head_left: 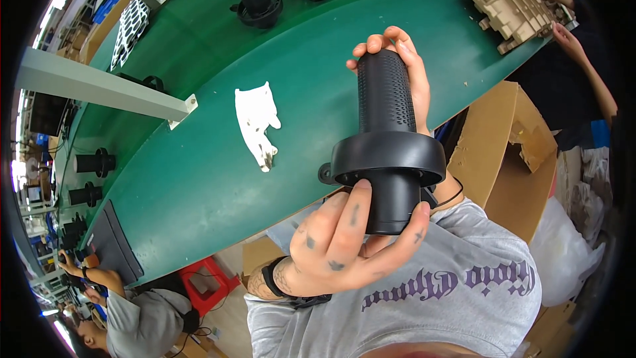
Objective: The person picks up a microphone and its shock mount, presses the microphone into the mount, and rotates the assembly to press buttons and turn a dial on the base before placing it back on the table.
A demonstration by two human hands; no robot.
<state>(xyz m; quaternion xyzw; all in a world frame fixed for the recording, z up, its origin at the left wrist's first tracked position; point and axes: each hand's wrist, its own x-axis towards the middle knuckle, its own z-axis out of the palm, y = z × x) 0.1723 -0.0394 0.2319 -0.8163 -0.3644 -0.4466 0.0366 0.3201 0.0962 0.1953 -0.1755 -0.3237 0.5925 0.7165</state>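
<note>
- Work table (192,205), green, curving across the frame from lower left to upper right; a darker green strip along its far side.
- Post (99,85), pale grey, upper left, its foot plate on the table.
- Cardboard box (487,132), open, right of centre beside the table edge.
- Stool (222,285), red, lower left, on the floor.
- Moulded trays (513,10), brown, upper right, near another person's hands.
- Perforated cylinder (387,106), black, with a broad collar; right of centre, held above the table edge.
- Left hand (341,242), fingers partly curled, gripping the cylinder's lower end.
- Right hand (417,79), curved round the perforated upper end.
- Glove (255,116), white, lying left of centre.
</note>
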